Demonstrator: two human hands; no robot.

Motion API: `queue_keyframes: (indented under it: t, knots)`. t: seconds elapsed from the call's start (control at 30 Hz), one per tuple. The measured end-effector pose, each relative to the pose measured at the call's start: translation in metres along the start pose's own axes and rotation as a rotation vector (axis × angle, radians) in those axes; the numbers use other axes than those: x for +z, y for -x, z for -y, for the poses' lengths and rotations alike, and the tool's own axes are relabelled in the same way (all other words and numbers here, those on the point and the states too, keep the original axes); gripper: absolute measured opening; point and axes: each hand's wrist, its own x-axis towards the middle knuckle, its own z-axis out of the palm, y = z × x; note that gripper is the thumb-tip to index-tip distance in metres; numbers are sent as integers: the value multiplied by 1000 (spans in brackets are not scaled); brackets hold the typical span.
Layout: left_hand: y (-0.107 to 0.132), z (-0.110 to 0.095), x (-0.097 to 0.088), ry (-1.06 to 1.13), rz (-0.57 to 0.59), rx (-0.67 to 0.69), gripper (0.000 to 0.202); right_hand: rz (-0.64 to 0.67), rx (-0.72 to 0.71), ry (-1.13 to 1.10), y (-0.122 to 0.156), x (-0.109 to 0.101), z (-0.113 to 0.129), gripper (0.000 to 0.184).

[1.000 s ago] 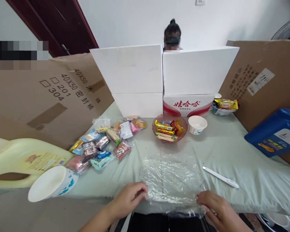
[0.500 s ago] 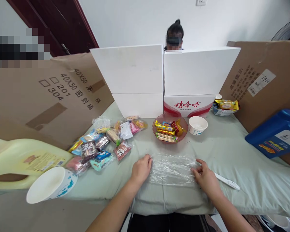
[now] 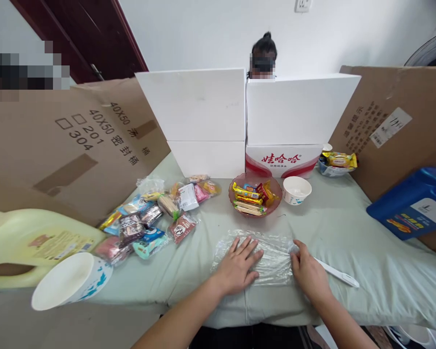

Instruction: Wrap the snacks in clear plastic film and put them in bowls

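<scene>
A clear, wrinkled plastic bag (image 3: 272,271) lies flattened on the cloth near the table's front edge. My left hand (image 3: 239,266) rests on top of it, palm down with fingers spread. At the bag's right edge, my right hand (image 3: 308,271) pinches the film between thumb and fingers. A white plastic utensil (image 3: 339,275), possibly a knife, lies partly behind that hand. Beyond the bag stands a pink glass bowl (image 3: 235,206) holding wrapped snacks (image 3: 247,194), with a white paper bowl (image 3: 297,191) beside it.
Several packaged snacks (image 3: 152,215) lie heaped at left, near a tilted paper bowl (image 3: 90,283) and a pale yellow jug (image 3: 57,242). White boxes (image 3: 206,106) stand behind, with a person (image 3: 264,46) beyond. A blue bottle (image 3: 407,208) leans right; a snack-filled bowl (image 3: 336,169) is farther back.
My left hand has moved right from the bag's left edge onto its surface, its fingers now spread flat. The right hand stays at the right edge, and the bag lies flatter.
</scene>
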Motion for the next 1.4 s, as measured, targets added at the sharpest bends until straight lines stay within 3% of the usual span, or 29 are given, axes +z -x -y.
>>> queue_keyframes:
  t: [0.13, 0.27, 0.37, 0.53, 0.63, 0.73, 0.93, 1.13, 1.4]
  knots:
    - [1, 3, 2, 40, 117, -70, 70, -6, 9, 22, 2, -3, -9, 39]
    - [2, 0, -2, 77, 127, -86, 69, -139, -45, -29, -2, -4, -8, 45]
    - [-3, -3, -12, 105, 88, -93, 65, -206, -87, -70, -12, -3, -2, 49]
    - [-19, 14, -30, 125, -40, -242, 38, -257, -226, -231, -23, 0, 5, 32]
    - [-25, 31, -31, 123, -27, -291, 33, -348, -244, -349, -22, 6, 6, 30]
    - [-25, 40, -25, 155, -73, -314, 26, -352, -210, -374, -25, 13, 3, 28]
    - [-19, 38, -18, 223, -220, -298, 9, -322, -187, -288, -39, 19, -1, 27]
    - [-30, 44, -26, 59, -107, -391, 9, -303, -207, -86, -48, 19, 7, 30]
    - [-53, 58, -19, -65, -48, -373, 5, -202, -186, 226, -57, 18, 7, 31]
